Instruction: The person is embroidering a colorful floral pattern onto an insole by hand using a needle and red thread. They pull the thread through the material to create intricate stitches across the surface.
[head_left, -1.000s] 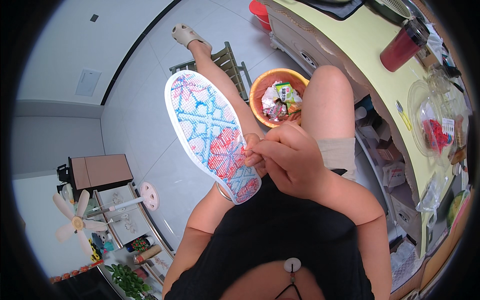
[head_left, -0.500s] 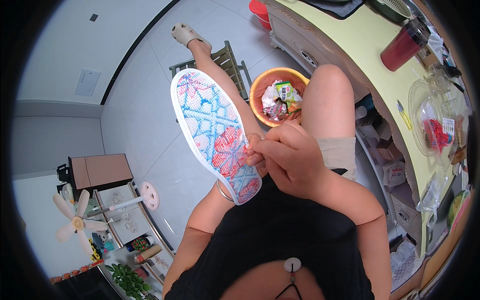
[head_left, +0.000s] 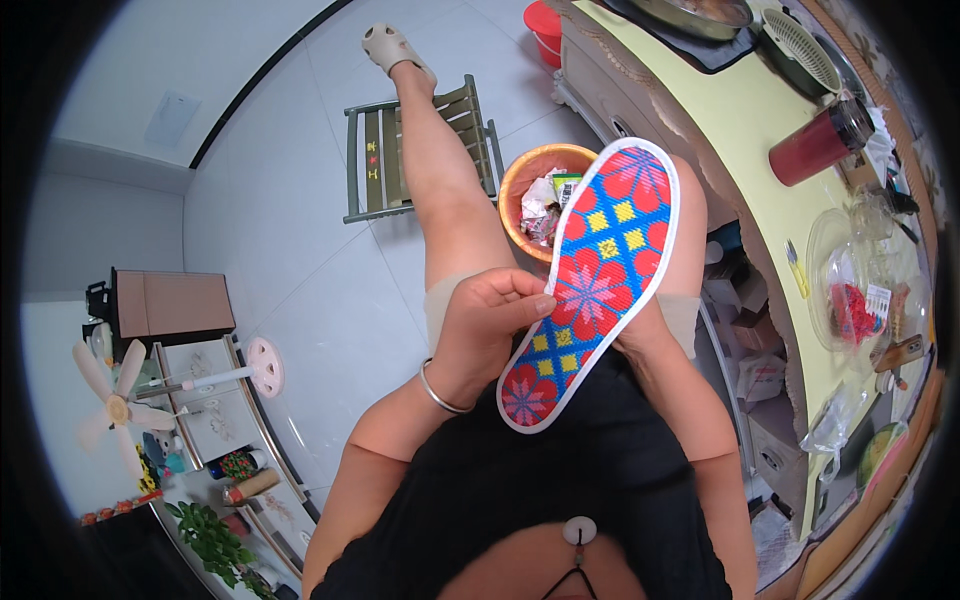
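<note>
An embroidered insole (head_left: 590, 285) with white edging lies across my view, its red flowers, blue ground and yellow squares facing me. My left hand (head_left: 490, 320), with a bracelet at the wrist, pinches the insole's left edge between thumb and fingers. Behind the insole's right edge is my right hand (head_left: 645, 338); its fingers are hidden by the insole, so what they hold does not show. No needle or thread can be made out.
Below the insole stands a yellow-rimmed bin (head_left: 515, 190) with wrappers. My leg rests over a green folding stool (head_left: 375, 160). On the right table (head_left: 745, 110) are a dark red bottle (head_left: 815, 145), a yellow-handled tool (head_left: 797, 268) and a plastic tray (head_left: 835, 235) with red thread.
The insole has turned over from its stitched back to its patterned front and moved right. My left hand has come into sight at its edge; my right hand has gone behind it.
</note>
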